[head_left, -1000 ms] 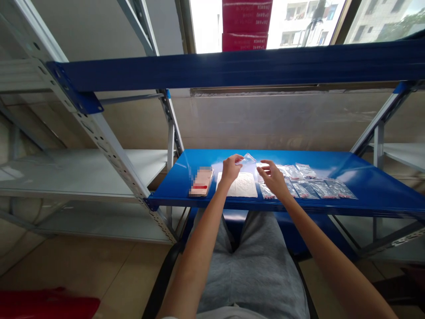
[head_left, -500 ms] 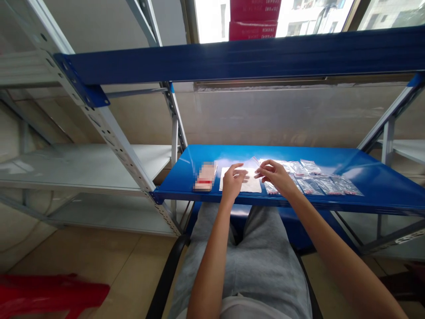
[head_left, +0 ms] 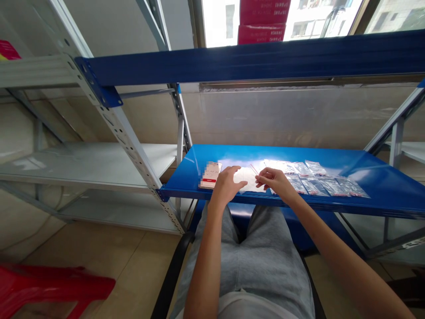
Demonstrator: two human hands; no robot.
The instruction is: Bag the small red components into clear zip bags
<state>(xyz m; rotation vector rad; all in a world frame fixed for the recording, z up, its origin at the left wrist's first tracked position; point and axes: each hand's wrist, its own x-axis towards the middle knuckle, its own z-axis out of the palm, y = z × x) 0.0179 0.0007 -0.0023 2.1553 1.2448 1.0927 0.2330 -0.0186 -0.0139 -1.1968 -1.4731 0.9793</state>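
My right hand (head_left: 274,180) pinches a small clear plastic zip bag (head_left: 254,169) between thumb and fingertips; its red-lined edge shows, the rest fades into the glare. Left of it, my left hand (head_left: 227,182) is held open, thumb and fingers apart in a C, with nothing seen between them. Under and between both hands lies a white sheet (head_left: 247,175) on the blue shelf (head_left: 338,161). Beside my left hand is a stack of pale cards or a pad with a red band (head_left: 210,176), partly blurred out. Several filled clear bags (head_left: 314,186) lie to the right in rows.
A dark blue crossbeam (head_left: 232,66) spans above the work surface. Grey perforated posts (head_left: 122,128) and lower white shelves (head_left: 83,166) stand at the left. Red boxes (head_left: 262,22) sit up by the window. A red stool (head_left: 59,285) is on the floor at lower left.
My left hand has moved slightly left, its thumb and fingers now forming a wider C. My right hand stays near the sheet, fingers more closed around the bag. The view has shifted a little.
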